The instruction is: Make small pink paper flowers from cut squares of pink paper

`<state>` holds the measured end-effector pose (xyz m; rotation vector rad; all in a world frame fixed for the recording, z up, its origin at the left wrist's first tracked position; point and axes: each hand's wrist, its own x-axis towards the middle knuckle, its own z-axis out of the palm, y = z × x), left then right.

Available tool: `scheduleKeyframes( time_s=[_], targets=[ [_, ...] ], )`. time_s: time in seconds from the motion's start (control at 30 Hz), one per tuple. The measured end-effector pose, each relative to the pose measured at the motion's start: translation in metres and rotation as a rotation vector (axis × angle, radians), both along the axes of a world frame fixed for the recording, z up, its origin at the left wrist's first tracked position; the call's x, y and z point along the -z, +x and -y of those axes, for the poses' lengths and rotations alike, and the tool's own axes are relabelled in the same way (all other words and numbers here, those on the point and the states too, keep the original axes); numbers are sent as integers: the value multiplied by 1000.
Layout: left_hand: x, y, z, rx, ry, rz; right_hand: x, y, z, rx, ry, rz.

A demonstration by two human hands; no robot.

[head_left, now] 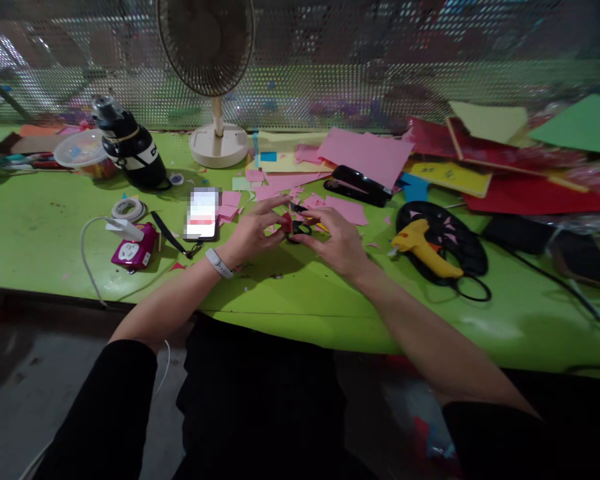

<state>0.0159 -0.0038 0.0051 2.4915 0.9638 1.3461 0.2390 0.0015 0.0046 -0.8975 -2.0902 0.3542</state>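
My left hand (254,230) and my right hand (336,239) meet over the green table (40,233), just above its middle. Between their fingertips is a small red piece (286,222), which the left fingers pinch. A pair of black-handled scissors (300,229) lies under the right hand's fingers, which curl around it. Pink paper scraps (330,203) are strewn just behind both hands. A white band sits on my left wrist.
A phone (203,213) lies left of the hands, beside a pink power adapter (133,250) and tape roll (129,209). A yellow glue gun (423,247) rests right. Behind are a black stapler (357,185), a fan (215,143), a black bottle (130,147) and coloured paper sheets (505,173).
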Motion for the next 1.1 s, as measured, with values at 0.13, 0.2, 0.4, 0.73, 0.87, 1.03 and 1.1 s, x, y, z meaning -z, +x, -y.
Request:
scheduleKeyframes(
  time_s=[0.13, 0.2, 0.4, 0.73, 0.87, 1.03, 1.1],
  targets=[
    [0, 0, 0, -16, 1, -37, -1, -1, 2, -16, -6, -3],
    [1, 0, -1, -4, 15, -64, -3, -2, 2, -17, -23, -9],
    [-2, -3, -4, 85, 126, -113, -9, 5, 0, 19, 9, -68],
    [-4, -6, -5, 35, 127, -205, 3, 8, -7, -14, 142, 187],
    [-4, -7, -6, 30, 125, -201, 4, 8, -6, -22, 136, 197],
    [-4, -7, -7, 48, 92, -147, 3, 7, -6, -37, 134, 183],
    [-4, -8, -7, 44, 53, -120, 3, 7, -6, -34, 126, 201]
  ],
)
